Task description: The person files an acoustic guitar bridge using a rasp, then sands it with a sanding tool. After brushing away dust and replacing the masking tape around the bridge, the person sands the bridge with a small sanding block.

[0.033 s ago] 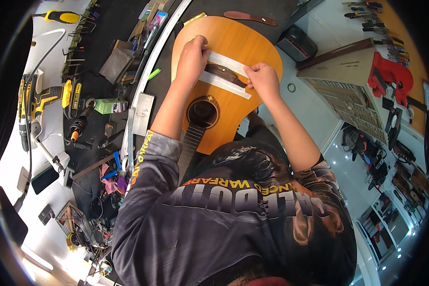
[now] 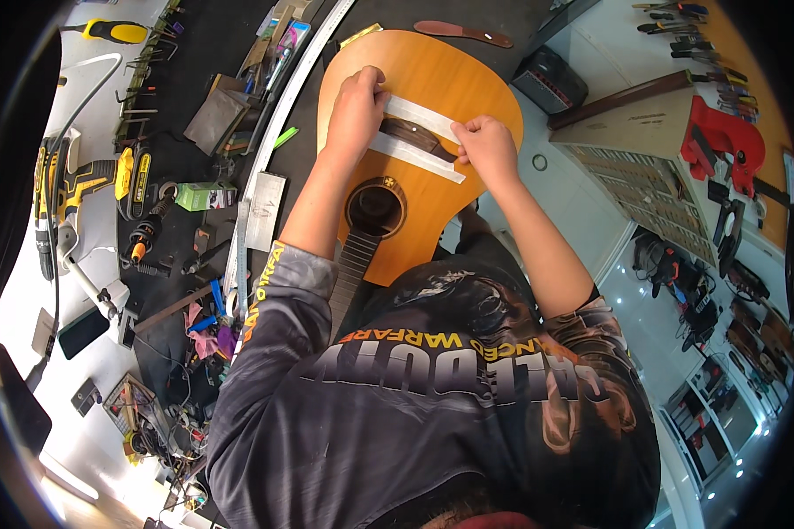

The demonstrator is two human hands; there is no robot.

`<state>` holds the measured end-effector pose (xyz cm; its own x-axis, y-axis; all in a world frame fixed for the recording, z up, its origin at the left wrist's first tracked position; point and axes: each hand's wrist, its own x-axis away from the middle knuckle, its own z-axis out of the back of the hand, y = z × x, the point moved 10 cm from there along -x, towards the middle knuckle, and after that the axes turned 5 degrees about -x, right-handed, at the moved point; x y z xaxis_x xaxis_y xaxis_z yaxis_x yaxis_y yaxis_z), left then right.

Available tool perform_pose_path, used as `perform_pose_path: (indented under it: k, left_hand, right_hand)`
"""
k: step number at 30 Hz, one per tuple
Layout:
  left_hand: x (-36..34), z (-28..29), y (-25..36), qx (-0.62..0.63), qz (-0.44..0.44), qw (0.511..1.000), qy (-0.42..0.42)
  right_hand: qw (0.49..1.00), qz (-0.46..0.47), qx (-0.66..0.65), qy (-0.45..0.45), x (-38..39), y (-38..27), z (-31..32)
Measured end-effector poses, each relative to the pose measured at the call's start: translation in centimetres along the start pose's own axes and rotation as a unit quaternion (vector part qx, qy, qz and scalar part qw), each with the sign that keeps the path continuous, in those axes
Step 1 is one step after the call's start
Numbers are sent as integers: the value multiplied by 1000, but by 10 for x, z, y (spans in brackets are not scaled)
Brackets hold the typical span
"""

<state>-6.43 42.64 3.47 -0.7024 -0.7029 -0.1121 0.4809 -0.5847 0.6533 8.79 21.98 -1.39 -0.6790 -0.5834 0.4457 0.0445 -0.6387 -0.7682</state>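
An acoustic guitar [image 2: 432,70] with a pale wood top lies face up before me, its sound hole [image 2: 376,204] and neck toward my body. Two strips of white tape run beside its dark bridge [image 2: 410,133], a far strip [image 2: 419,111] and a near strip [image 2: 423,161]. My left hand [image 2: 356,104] is closed with curled fingers at the left end of the far strip. At that strip's right end, the thumb and fingers of my right hand [image 2: 487,148] are pinched together. My fingers partly cover both ends of the far strip.
A long metal ruler [image 2: 278,106] and a green marker [image 2: 286,137] lie left of the guitar. A brown leather-like strap piece [image 2: 464,33] sits beyond it. Further left are a yellow drill [image 2: 84,179] and many tools. A black speaker-like box [image 2: 550,79] stands right.
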Motion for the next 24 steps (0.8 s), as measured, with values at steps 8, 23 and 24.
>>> perform_pose_path:
  k: [8,23,24]
  left_hand:
    - [4,8,5,-29,-31,998,44]
    - [64,-22,61,-166,-233,958,-16]
    - [62,-19,52,-185,-216,959,-12]
  right_hand:
    - [988,-44,137,-49,-8,-5,5]
    - [826,432,361,-6,57,-45,-32]
    - [823,439,361,-9,57,-43,-28]
